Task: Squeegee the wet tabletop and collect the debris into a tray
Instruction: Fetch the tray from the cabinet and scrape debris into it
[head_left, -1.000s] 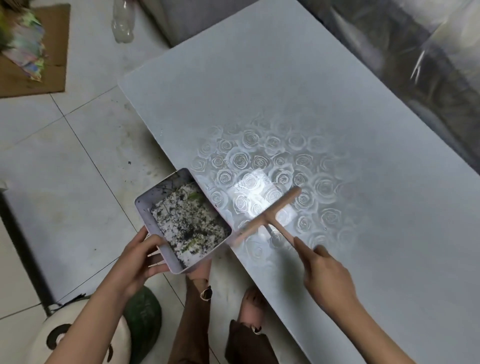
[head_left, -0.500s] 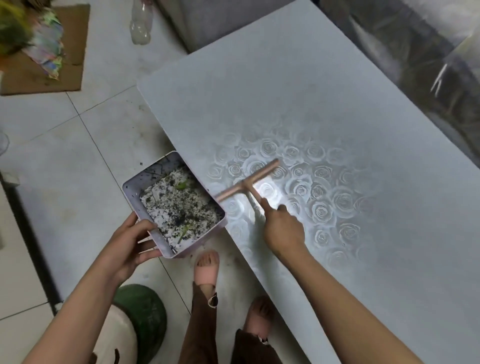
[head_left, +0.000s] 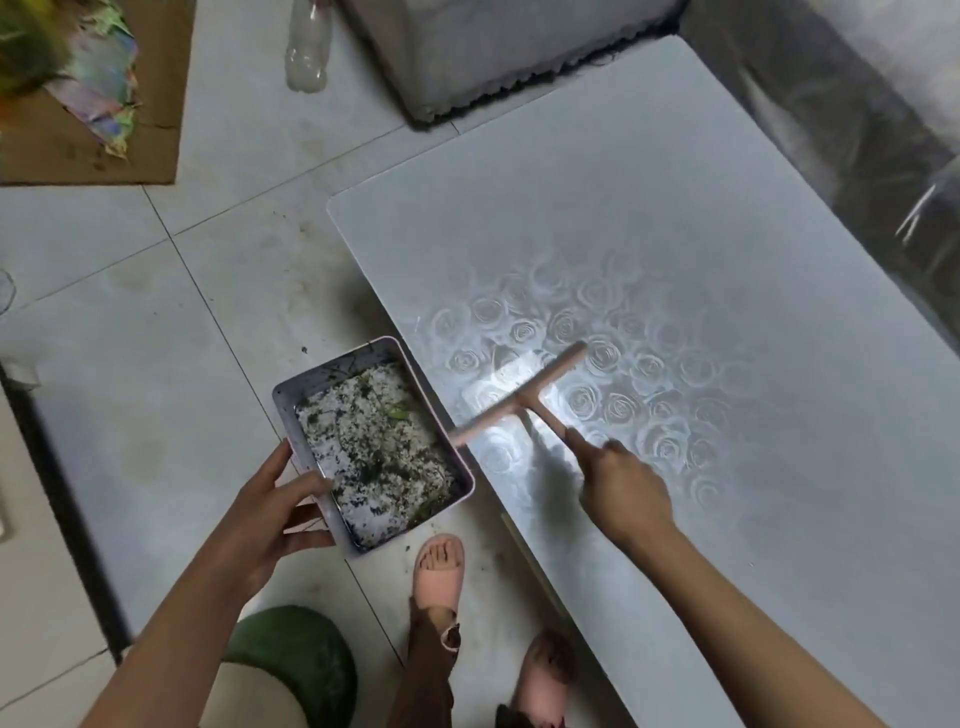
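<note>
Progress: tray was loaded with wet white-and-dark debris. Tabletop showed a glossy sheen, no loose debris visible. Judged late stage; final strokes toward edge remained.
Squeegee: blade lay on tabletop, one end just beside tray rim.
Left hand gripped tray corner, holding it over floor just beside table edge.
Right hand gripped squeegee handle, forefinger extended along it.
Count: one tray, one squeegee, one tabletop, two hands.

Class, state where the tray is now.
Left of centre in the head view: the left hand holds the tray beside the tabletop edge, left of the squeegee.
</note>
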